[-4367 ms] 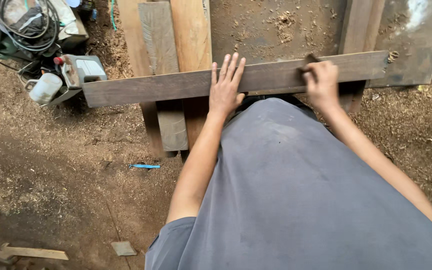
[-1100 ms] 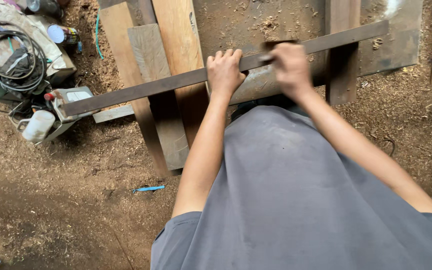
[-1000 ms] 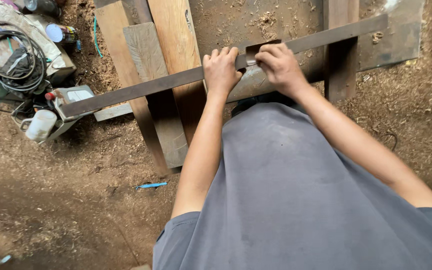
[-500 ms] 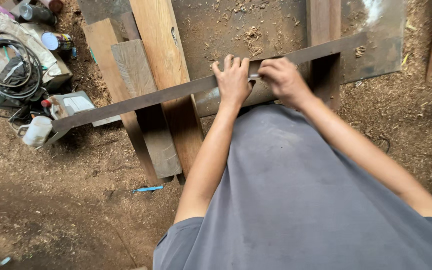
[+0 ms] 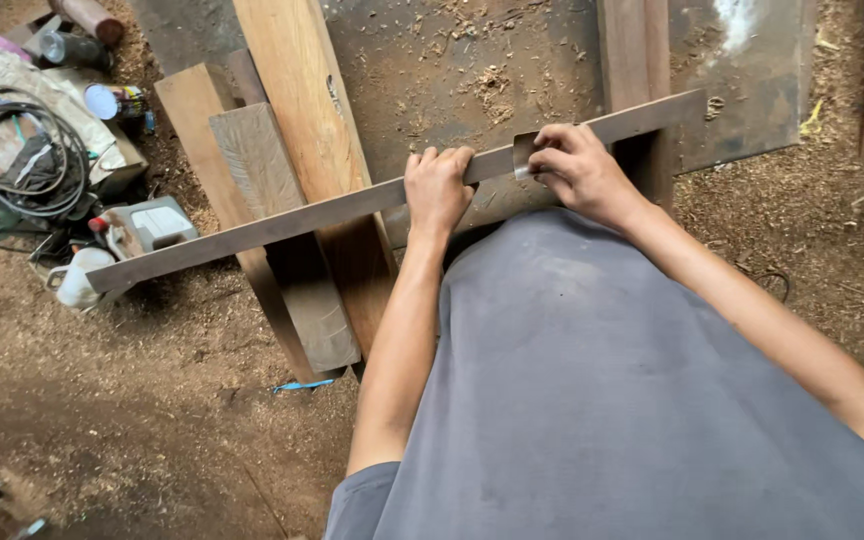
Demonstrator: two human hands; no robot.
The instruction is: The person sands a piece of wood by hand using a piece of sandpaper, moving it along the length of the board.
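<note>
A long thin plank [image 5: 282, 222] lies on edge across the bench [image 5: 452, 60], running from lower left, by the sawdust floor [image 5: 132, 400], up to the right past a dark upright board [image 5: 632, 60]. The left hand [image 5: 437, 190] curls over the plank's top edge near its middle, fingers folded down on the far side, thumb on the near side, gripping it. The right hand [image 5: 577, 175] sits just beside it, a little further right, fingers pressed together around a small flat metal blade [image 5: 524, 155] held against the plank's upper edge; it looks like a scraper, though the hand hides most of it. The hands are near each other but apart.

Under the plank lie several wider boards: a pale one [image 5: 302, 130] slanting up the bench and a grey one [image 5: 267, 220] beside it. Wood shavings speckle the bench. To the left, on the floor, sit a coil of black cable [image 5: 12, 150], a small grey power tool [image 5: 147, 225], a white jug [image 5: 77, 285] and a can [image 5: 112, 100]. A short blue object [image 5: 302, 384] lies in the sawdust below the boards. The person's grey shirt [image 5: 602, 400] fills the lower right.
</note>
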